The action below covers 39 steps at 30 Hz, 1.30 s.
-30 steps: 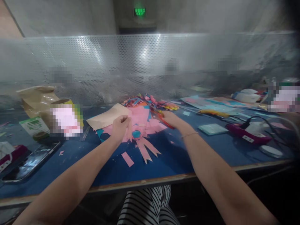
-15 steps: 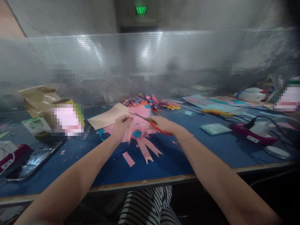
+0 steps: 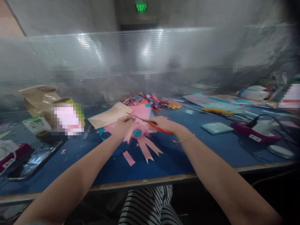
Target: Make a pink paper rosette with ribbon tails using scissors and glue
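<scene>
My left hand (image 3: 123,126) is closed in a pinch on a strip of pink paper (image 3: 129,134) above the blue table (image 3: 164,162). My right hand (image 3: 165,124) grips red-handled scissors (image 3: 150,122), whose blades point left towards the left hand's fingers. Under both hands lies a pile of pink and blue paper cut-outs (image 3: 142,115). A pink ribbon shape with forked tails (image 3: 147,148) and a small pink rectangle (image 3: 128,158) lie nearer to me.
A beige sheet (image 3: 110,115) lies left of the pile, colourful scraps (image 3: 150,100) behind it. A phone (image 3: 32,161), a tape roll (image 3: 59,107) and a brown bag (image 3: 37,97) stand left. A glue gun (image 3: 250,131), a pale pad (image 3: 217,127) and paper sheets (image 3: 215,101) lie right. A perforated screen (image 3: 150,62) closes the back.
My right hand has brought the scissors leftward from behind the pile, so the blades now reach the pink strip in my left hand. The left hand has barely moved.
</scene>
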Each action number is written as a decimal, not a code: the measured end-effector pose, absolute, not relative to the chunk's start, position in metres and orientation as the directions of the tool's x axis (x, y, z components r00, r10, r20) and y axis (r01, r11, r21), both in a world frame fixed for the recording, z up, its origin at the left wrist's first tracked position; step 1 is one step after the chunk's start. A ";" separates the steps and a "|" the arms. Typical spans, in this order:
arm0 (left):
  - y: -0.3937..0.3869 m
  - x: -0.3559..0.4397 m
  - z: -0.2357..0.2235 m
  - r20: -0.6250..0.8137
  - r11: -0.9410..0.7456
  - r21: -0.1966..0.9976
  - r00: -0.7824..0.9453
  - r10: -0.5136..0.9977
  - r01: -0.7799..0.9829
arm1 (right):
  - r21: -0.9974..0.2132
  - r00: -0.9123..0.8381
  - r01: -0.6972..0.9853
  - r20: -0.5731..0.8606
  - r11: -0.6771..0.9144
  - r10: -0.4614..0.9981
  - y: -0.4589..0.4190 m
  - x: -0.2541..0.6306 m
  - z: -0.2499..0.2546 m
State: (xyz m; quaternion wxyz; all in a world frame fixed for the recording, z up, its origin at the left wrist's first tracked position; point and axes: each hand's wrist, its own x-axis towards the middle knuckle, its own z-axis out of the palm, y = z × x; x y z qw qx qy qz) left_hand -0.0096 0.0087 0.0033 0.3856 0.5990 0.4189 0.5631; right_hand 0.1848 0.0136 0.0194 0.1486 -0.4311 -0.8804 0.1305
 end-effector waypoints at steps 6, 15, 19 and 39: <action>0.009 -0.009 0.005 0.346 -0.344 0.935 -0.007 0.938 0.084 | -0.362 -0.575 0.726 0.148 0.585 0.804 0.014 0.186 0.018; 0.008 -0.009 0.006 0.339 -0.339 0.937 0.009 0.941 0.090 | -0.337 -0.558 0.748 0.147 0.572 0.817 0.016 0.186 0.019; 0.010 -0.011 0.006 0.345 -0.342 0.930 0.003 0.939 0.136 | -0.341 -0.559 0.740 0.167 0.580 0.812 0.016 0.187 0.017; 0.010 -0.011 0.005 0.282 -0.282 0.959 0.002 0.959 -0.004 | -0.226 -0.267 0.911 0.313 0.345 0.911 0.040 0.201 0.010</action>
